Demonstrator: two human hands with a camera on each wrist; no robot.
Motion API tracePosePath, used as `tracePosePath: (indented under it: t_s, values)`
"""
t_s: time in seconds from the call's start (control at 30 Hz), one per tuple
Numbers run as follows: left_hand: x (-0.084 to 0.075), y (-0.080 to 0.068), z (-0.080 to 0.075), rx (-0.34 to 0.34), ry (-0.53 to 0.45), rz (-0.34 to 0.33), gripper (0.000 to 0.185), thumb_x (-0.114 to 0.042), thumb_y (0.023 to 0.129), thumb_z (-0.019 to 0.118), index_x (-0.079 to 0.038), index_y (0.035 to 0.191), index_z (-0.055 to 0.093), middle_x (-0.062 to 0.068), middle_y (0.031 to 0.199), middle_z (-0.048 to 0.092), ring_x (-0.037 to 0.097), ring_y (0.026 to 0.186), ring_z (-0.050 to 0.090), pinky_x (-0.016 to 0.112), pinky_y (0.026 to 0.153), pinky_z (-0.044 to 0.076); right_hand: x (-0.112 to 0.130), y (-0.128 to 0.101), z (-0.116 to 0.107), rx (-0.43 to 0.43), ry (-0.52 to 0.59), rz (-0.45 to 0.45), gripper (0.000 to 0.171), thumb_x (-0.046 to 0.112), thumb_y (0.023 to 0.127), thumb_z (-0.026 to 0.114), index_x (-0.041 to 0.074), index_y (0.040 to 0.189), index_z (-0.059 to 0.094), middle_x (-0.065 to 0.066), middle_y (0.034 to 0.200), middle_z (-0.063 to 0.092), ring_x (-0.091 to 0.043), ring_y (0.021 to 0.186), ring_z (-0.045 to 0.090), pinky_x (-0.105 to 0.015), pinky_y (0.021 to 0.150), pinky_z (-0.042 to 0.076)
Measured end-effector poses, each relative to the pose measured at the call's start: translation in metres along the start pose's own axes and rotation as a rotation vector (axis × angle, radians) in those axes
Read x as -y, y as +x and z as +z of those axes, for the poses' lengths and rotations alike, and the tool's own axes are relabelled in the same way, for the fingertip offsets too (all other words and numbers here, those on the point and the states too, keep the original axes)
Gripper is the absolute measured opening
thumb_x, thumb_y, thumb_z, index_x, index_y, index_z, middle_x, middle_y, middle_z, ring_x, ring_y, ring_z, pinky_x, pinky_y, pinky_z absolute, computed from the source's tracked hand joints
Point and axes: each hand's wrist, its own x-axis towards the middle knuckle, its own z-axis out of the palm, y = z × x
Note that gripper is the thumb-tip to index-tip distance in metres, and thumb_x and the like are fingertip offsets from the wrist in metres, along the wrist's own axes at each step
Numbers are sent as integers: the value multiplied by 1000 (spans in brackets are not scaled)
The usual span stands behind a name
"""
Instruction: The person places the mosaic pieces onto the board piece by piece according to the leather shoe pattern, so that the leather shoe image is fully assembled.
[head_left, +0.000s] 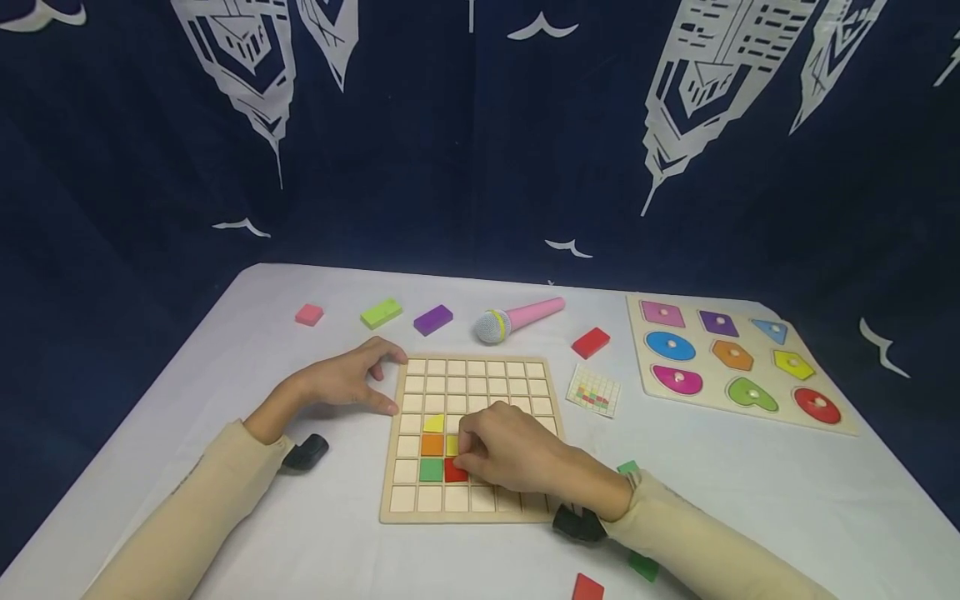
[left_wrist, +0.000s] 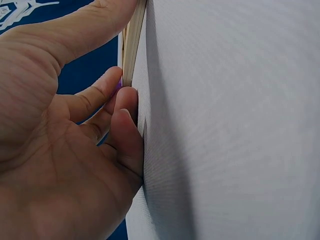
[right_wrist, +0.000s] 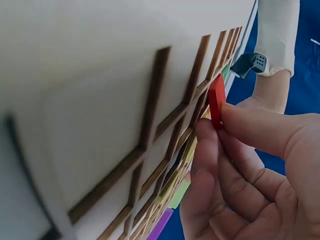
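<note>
A wooden grid board (head_left: 397,505) lies flat on the white table. My right hand (head_left: 517,450) is over its lower middle, pinching a red tile (right_wrist: 216,100) between thumb and fingertips; in the head view that red tile (head_left: 454,471) is at a square beside the green tile (head_left: 431,471). An orange tile (head_left: 432,445) and a yellow piece (head_left: 434,424) sit above the green one. Another yellow piece (head_left: 452,446) is partly hidden by my right fingers. At the board's upper left edge, my left hand (head_left: 341,379) touches the frame with its thumb and fingertips.
A small pattern card (head_left: 593,391) lies right of the board, near a shape puzzle (head_left: 712,398). Behind are a pink toy microphone (head_left: 517,321) and purple (head_left: 433,320), lime (head_left: 382,313), pink (head_left: 309,314) and red (head_left: 590,342) blocks. Green (head_left: 643,566) and red (head_left: 588,587) pieces lie near my right forearm.
</note>
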Motion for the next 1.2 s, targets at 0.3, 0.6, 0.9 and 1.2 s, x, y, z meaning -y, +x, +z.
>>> tracePosePath:
  t_s: [0.3, 0.6, 0.9, 1.2]
  values:
    - [-1, -2, 0, -1, 1, -1, 78, -31, 74, 89, -11, 138, 50, 9, 122, 50, 25, 108, 47, 36, 87, 43, 6, -2, 1, -2, -88, 24, 21, 20, 87, 79, 20, 71, 65, 13, 66, 53, -2, 60, 46, -19, 52, 39]
    - [-1, -2, 0, -2, -1, 11, 77, -29, 74, 89, -10, 138, 50, 9, 123, 50, 25, 107, 47, 35, 86, 43, 4, -8, -3, 59, -104, 41, 15, 22, 87, 78, 21, 77, 68, 12, 79, 58, -4, 70, 49, -20, 57, 42]
    - [-3, 0, 0, -5, 3, 9, 76, -29, 75, 89, -11, 138, 50, 9, 127, 50, 25, 109, 48, 35, 87, 44, -22, -41, -22, 31, -3, 70, 15, 28, 85, 81, 22, 95, 71, 17, 85, 63, -6, 77, 56, -22, 69, 48]
    - [-3, -3, 0, -5, -9, -13, 77, -29, 74, 90, -12, 137, 50, 9, 123, 49, 25, 109, 46, 35, 87, 43, -57, -78, -44, 150, 57, 72, 29, 31, 83, 82, 24, 109, 70, 16, 97, 64, -6, 89, 57, -26, 82, 51]
